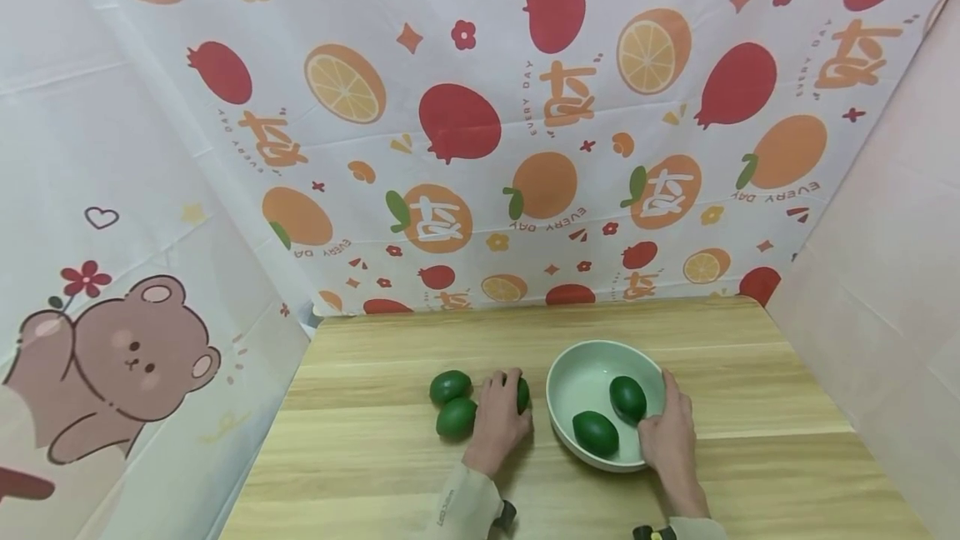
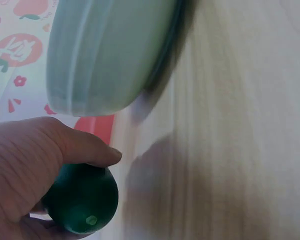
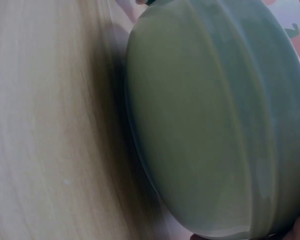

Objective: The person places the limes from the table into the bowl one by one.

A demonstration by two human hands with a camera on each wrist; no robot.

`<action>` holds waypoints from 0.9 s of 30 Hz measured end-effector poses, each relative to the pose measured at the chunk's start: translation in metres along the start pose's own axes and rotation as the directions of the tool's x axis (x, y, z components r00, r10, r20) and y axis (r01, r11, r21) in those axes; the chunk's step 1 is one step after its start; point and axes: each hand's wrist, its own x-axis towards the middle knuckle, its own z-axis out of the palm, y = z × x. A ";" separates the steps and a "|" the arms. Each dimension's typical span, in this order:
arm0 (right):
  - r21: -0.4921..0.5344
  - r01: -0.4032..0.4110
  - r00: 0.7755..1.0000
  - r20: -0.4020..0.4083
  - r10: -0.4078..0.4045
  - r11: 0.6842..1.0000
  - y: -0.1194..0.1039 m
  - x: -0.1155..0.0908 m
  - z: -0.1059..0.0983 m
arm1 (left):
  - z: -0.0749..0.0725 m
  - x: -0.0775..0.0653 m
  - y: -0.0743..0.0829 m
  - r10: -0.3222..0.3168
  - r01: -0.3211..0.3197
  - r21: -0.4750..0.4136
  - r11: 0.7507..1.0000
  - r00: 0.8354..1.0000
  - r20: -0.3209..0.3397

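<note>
A pale green bowl (image 1: pixel 587 382) stands on the wooden table, with a dark green lime (image 1: pixel 627 398) and another lime (image 1: pixel 596 433) inside. My right hand (image 1: pixel 670 433) grips the bowl's right rim, thumb at the inner side. Seen from the right wrist, the bowl's outer wall (image 3: pixel 200 125) fills most of the view. To the left of the bowl, my left hand (image 1: pixel 498 419) holds a lime (image 2: pixel 85 200) between thumb and fingers. Two more limes, an upper one (image 1: pixel 450 388) and a lower one (image 1: pixel 456 419), lie just left of that hand.
The wooden table (image 1: pixel 360 457) runs back to a fruit-printed cloth (image 1: pixel 525 132). White sheeting hangs on both sides, with a bear print (image 1: pixel 142 357) on the left. Dark bands show at both wrists.
</note>
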 end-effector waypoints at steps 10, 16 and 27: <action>0.001 -0.002 1.000 0.001 0.002 1.000 0.001 0.001 0.001 | -0.011 0.005 0.012 0.033 -0.035 -0.022 0.999 0.996 -0.083; 0.003 -0.020 1.000 0.009 0.020 1.000 0.002 0.002 0.000 | -0.024 0.007 0.024 0.062 -0.068 -0.041 0.997 0.991 -0.116; 0.007 -0.009 1.000 0.007 0.009 1.000 0.002 0.004 0.002 | -0.035 0.009 0.039 0.114 -0.128 -0.107 0.986 0.985 -0.130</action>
